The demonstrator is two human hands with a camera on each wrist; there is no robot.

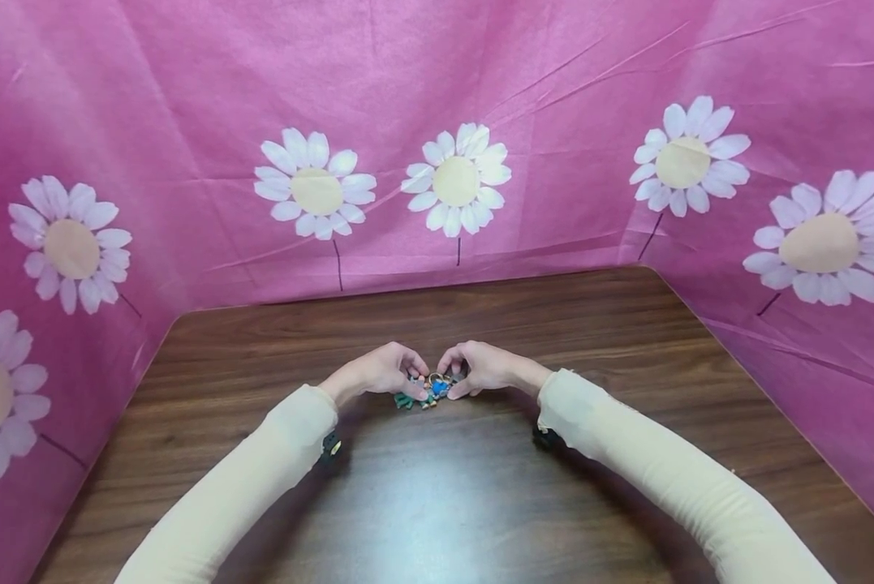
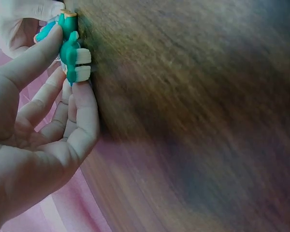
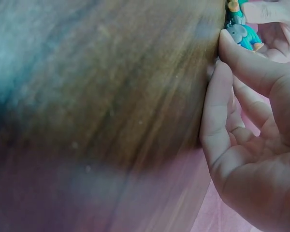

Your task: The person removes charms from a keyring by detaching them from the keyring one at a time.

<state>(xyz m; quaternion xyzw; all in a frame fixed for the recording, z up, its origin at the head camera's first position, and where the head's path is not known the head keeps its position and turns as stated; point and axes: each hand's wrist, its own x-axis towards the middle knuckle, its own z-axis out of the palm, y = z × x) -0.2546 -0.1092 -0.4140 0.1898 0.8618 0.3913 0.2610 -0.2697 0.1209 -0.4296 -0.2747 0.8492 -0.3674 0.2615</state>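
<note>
A small bunch of colourful moulded figures, like a keychain with a gold-coloured ring (image 1: 437, 378), lies on the table between both hands. My left hand (image 1: 387, 370) pinches its green part (image 2: 69, 50), which has white blocky ends, between thumb and fingers. From the other side, my right hand (image 1: 482, 367) holds the grey-and-blue figure (image 3: 239, 35), its thumb tip against the grey part. A bright blue piece (image 1: 440, 388) shows between the two thumbs. Fingers hide much of the bunch, so its exact shapes cannot be told.
The brown wood-grain table (image 1: 437, 511) spreads around the hands. A pink cloth (image 1: 539, 73) with large white daisies hangs along its back and sides. Pale sleeves cover both forearms, and a dark device (image 1: 330, 445) sits under the left wrist.
</note>
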